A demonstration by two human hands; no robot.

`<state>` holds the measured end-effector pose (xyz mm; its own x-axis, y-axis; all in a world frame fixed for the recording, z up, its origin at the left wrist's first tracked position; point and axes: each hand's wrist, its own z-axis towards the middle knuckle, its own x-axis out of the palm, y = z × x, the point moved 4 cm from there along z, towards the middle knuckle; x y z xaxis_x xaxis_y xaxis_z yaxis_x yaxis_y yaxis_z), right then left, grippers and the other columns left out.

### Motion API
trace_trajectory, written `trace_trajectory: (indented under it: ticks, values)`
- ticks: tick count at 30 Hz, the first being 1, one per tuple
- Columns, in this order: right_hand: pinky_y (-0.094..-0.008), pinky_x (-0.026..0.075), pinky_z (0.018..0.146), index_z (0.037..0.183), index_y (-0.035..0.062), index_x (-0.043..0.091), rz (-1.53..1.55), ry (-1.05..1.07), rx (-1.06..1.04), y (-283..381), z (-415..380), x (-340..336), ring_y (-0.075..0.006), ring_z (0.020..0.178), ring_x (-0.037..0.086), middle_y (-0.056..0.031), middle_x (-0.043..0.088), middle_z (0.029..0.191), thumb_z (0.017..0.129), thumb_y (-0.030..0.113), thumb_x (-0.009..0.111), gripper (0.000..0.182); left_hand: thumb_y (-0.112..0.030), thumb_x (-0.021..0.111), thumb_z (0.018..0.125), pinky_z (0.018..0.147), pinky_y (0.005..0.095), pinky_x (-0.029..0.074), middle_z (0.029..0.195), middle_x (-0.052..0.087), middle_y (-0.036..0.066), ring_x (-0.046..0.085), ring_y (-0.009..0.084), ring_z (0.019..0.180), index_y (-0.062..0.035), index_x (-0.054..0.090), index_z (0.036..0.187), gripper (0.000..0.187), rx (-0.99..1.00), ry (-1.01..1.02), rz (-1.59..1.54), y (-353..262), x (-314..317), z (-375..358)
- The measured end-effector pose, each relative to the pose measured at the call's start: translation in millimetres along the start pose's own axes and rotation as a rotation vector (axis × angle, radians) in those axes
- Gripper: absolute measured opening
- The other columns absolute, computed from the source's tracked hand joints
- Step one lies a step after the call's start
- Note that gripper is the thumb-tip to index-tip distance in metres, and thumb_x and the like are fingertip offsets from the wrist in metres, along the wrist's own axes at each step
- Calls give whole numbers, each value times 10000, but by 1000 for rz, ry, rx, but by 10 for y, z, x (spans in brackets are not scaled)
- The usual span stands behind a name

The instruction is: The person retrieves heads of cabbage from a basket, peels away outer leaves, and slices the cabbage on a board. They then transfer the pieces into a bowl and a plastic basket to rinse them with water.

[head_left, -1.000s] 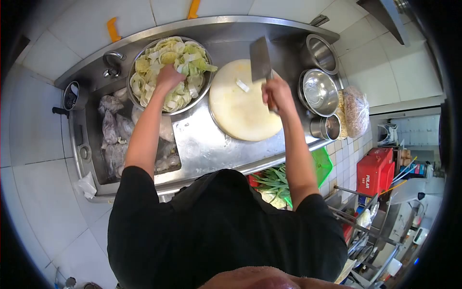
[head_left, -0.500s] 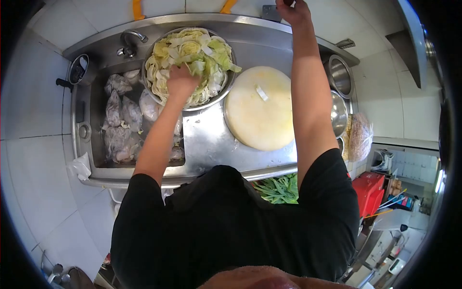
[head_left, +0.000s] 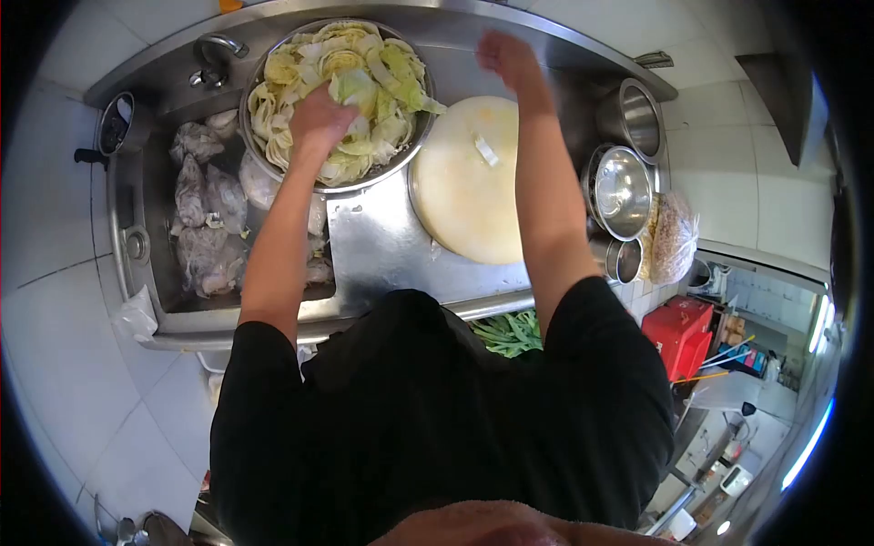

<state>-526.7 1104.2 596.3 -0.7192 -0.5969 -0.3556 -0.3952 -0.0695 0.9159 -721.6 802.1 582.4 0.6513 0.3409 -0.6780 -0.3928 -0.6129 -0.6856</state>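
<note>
A wide metal bowl (head_left: 426, 136) full of cut cabbage (head_left: 391, 68) stands at the back, partly over the sink. My left hand (head_left: 320, 118) is in the bowl with its fingers closed on a pale green cabbage leaf (head_left: 355, 89); the fingertips are partly hidden. My right hand (head_left: 505, 60) is in the air above the far side of a round cutting board (head_left: 464, 200). Motion blurs its fingers, and no object shows in it. One small white cabbage piece (head_left: 486, 150) lies on the board.
Several plastic-wrapped bundles (head_left: 205, 259) fill the sink (head_left: 196, 323) at left, below a faucet (head_left: 218, 50). Metal bowls (head_left: 623, 193) and a bag of dry goods (head_left: 674, 238) stand at right. Green vegetables (head_left: 510, 333) lie under the counter edge.
My right hand has come back from the far wall and moved left toward the board. My left hand stays in the cabbage bowl. The camera view has shifted slightly.
</note>
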Motion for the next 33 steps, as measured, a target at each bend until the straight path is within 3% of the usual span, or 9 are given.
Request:
trace_trajectory:
  ticks: [3,6,8,13,16,20,23,27,33]
  values:
    - [-452,492,962,1238,53,644,-630,-105,-66,-1069,-614,63,-381,1158,606,-218,661,1203,818,426,732,569,-321,745,731,875,383,533,1075,715,194,696,323,983,-49,649,1204,554,-44,-43,-209,22,-161,-65]
    - [-430,501,928,1247,68,644,-848,-384,30,-1049,-1574,315,-375,1033,623,-257,611,1154,781,322,762,544,-292,767,708,850,366,539,1018,709,241,704,324,938,43,643,1133,555,15,-131,-303,269,-27,159]
    - [-429,513,877,1208,54,665,-708,-390,4,-1191,-1695,363,-361,978,636,-249,630,1105,795,262,737,468,-255,778,699,836,354,543,972,701,267,704,322,911,102,631,1061,529,185,-165,-224,154,-7,138]
    - [-393,529,784,1077,-5,715,-481,-437,-124,-1005,-1517,390,-317,807,656,-194,674,893,810,152,672,313,-50,729,745,737,359,570,955,702,191,701,282,842,127,612,1074,391,-1,-142,-862,255,-16,2]
    - [-364,529,798,1101,-15,705,-159,-419,-173,-551,-1459,734,-267,819,660,-170,686,951,788,184,718,371,-1,725,746,719,363,582,968,699,166,699,270,855,115,618,1092,380,-122,-95,-976,271,-13,-63]
    - [-352,541,794,1325,-28,544,346,1,-167,169,-1446,1635,-246,890,671,-149,675,1084,774,120,764,611,-7,735,746,719,356,581,966,697,165,696,260,860,110,629,1078,368,-84,63,-1176,463,212,44]
    - [-357,550,789,1338,-51,493,851,366,101,207,-1335,2057,-271,918,675,-157,664,1115,741,74,785,677,4,714,744,731,342,573,978,700,160,693,248,861,111,641,1064,344,-66,2,-1335,405,287,-26]
    - [-338,552,792,1233,-63,571,469,160,36,213,-1119,1980,-249,917,683,-163,685,1084,691,27,760,581,-44,726,676,748,344,548,1008,700,216,693,274,887,150,616,1054,439,82,-78,-738,188,-82,-132]
    - [-317,544,804,1241,-63,594,9,-81,-210,796,-1153,1696,-210,909,692,-172,719,1040,690,62,740,583,-126,773,665,758,376,539,1000,664,258,667,300,889,161,571,1066,533,-110,-290,-902,305,-117,142]
